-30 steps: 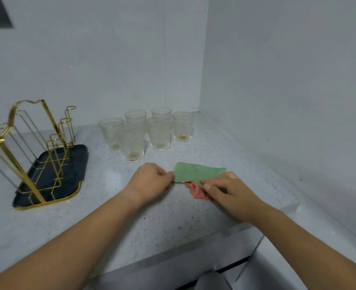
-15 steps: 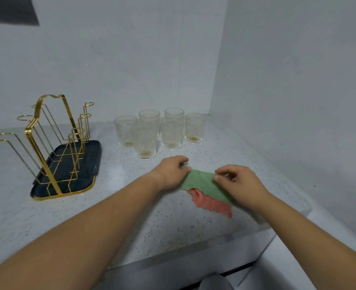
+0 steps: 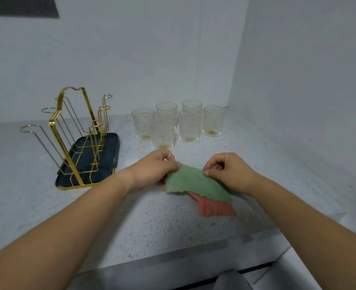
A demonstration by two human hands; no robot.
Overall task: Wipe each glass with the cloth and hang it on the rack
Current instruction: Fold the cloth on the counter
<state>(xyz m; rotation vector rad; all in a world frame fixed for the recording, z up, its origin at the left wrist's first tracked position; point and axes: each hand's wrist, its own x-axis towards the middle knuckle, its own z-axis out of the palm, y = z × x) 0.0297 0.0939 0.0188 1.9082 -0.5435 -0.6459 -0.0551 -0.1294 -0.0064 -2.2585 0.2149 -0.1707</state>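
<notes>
Head camera view: a person's left hand (image 3: 152, 170) and right hand (image 3: 229, 172) each pinch an upper corner of a soft green wiping cloth (image 3: 194, 183), thumb and fingertips closed on the fabric. The cloth is stretched between them just above the speckled pale countertop (image 3: 131, 227). Its long axis runs left to right, sloping down toward the person on the right. A salmon-pink ribbed layer (image 3: 212, 208) shows beneath it; whether that is a second cloth or the same cloth's other face cannot be told. Six clear patterned drinking glasses (image 3: 188, 127) stand upright in a cluster straight beyond the hands. The nearest glass (image 3: 163, 133) is just past the left hand, so that hand seems better placed to reach it. The gold wire rack (image 3: 74, 132) on its dark tray (image 3: 110, 143) stands well to the left, with no glass hung on it. Compared with half a second ago, the cloth is raised higher off the counter and opened wider, and the right hand has moved from on top of it to its corner.
</notes>
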